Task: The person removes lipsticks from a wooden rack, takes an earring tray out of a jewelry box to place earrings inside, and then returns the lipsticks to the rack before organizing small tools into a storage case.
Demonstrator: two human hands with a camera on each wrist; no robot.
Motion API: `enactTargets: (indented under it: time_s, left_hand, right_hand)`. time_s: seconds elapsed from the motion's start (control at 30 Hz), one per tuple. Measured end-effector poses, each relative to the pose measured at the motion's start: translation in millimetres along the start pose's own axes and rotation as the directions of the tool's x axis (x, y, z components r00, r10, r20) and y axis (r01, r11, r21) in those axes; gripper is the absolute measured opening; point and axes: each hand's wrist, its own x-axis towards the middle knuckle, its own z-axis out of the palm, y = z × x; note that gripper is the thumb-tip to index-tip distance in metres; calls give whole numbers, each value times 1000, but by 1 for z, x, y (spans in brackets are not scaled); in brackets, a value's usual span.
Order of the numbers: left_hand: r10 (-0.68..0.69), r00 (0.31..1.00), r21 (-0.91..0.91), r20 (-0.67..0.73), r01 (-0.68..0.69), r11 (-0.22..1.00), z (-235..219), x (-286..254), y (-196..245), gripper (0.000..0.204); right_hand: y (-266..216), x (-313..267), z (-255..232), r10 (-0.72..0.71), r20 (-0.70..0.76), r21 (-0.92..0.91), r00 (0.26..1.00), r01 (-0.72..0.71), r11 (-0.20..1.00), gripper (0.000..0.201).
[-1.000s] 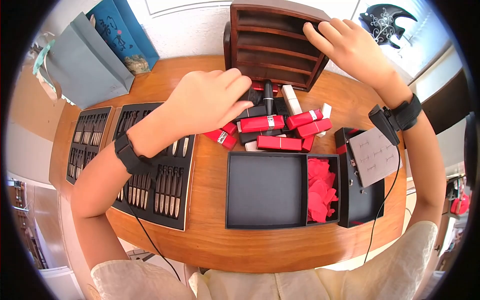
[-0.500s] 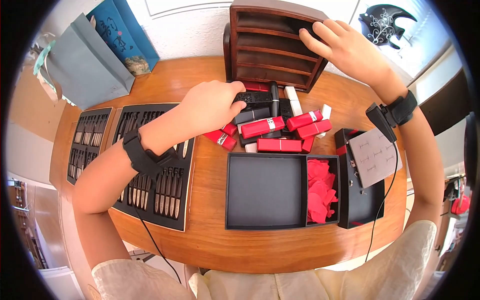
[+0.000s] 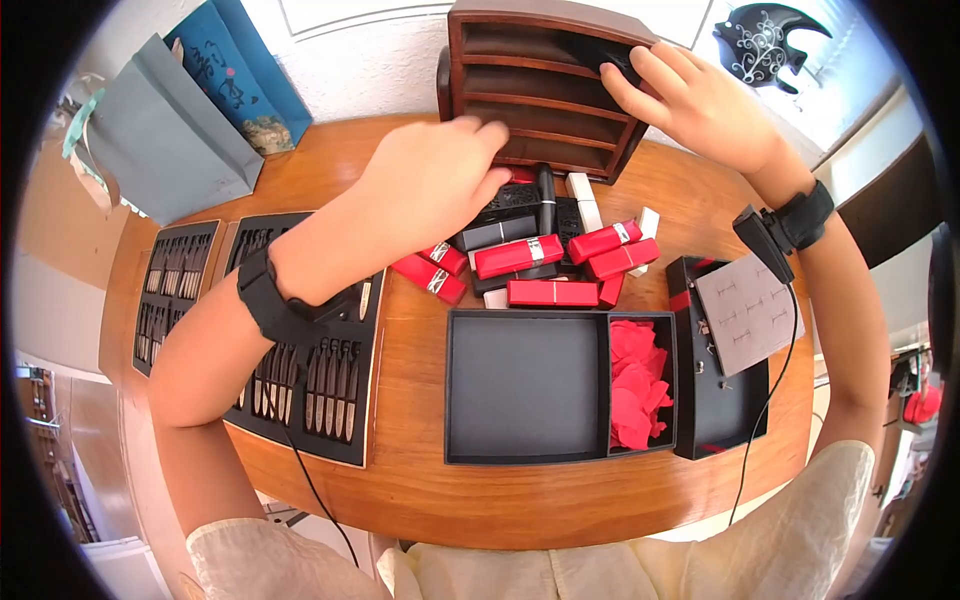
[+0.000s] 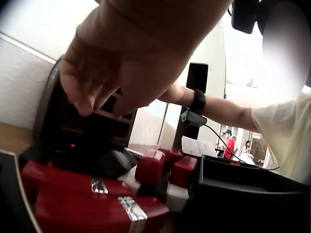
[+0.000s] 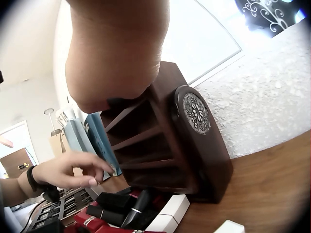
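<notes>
My left hand [image 3: 430,185] hovers over the near left of a heap of lipsticks, fingers loosely bent and nothing between them. Below it lie a black patterned case [image 3: 507,203], a plain black case [image 3: 497,233] and a red lipstick [image 3: 519,256] with a silver band. My right hand [image 3: 695,105] is at the top right of a dark wooden shelf rack [image 3: 540,122]. Its thumb and fingers pinch a slim black case [image 3: 592,48] in the top compartment, largely hidden by the hand. In the right wrist view, my wrist covers that compartment.
Before the heap sits a black box [image 3: 525,390] with red petals [image 3: 638,385]; beside it, another black box [image 3: 728,415] holds a grey card [image 3: 750,312]. Trays of slim tubes [image 3: 330,390] lie at left, with blue paper bags [image 3: 240,80] behind. A fish ornament [image 3: 765,45] hangs at right.
My left hand dropped to the black patterned case, then lifted off and away from it. The right hand stays at the rack's top, shifting slightly; more of the black case shows in the compartment.
</notes>
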Motion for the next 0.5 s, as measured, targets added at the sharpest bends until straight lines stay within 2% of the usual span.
enactTargets:
  time_s: [0.03,0.07,0.13,0.17,0.23,0.3,0.37,0.4,0.43,0.5]
  left_hand:
    - [75,979,7,-192,-75,997,-1,5,1,34]
    - [72,979,8,-193,-72,997,-1,12,3,34]
    - [141,920,81,-367,-119,990,-7,29,13,43]
    - [140,919,82,-369,-118,990,-7,36,15,43]
    - [229,867,169,-442,-170,971,-5,51,19,48]
    - [243,851,163,-465,-187,969,-2,67,23,46]
    - [305,797,208,-521,-228,951,1,82,24,37]
    - [336,772,264,-540,-223,938,-1,87,23,29]
    - [335,773,261,-539,-225,939,0,88,22,29]
    - [294,787,266,-543,-171,949,-2,88,22,28]
  right_hand:
    - [0,-1,0,1,-22,-1,1000,-1,1000,49]
    - [0,-1,0,-1,-25,-1,1000,1,1000,49]
    - [-1,-1,-1,-9,-58,-15,998,9,1000,49]
    - [-2,0,-2,-11,-60,-16,998,10,1000,49]
    - [-6,2,-4,2,-75,20,997,-1,1000,49]
    - [-11,3,-3,27,-92,61,995,-21,998,48]
    - [-13,3,0,51,-109,104,993,-40,994,47]
    - [-14,2,2,124,-119,188,985,-100,977,45]
    - [-15,1,4,198,-121,273,973,-159,949,44]
    - [-17,-3,15,255,-152,324,955,-196,926,45]
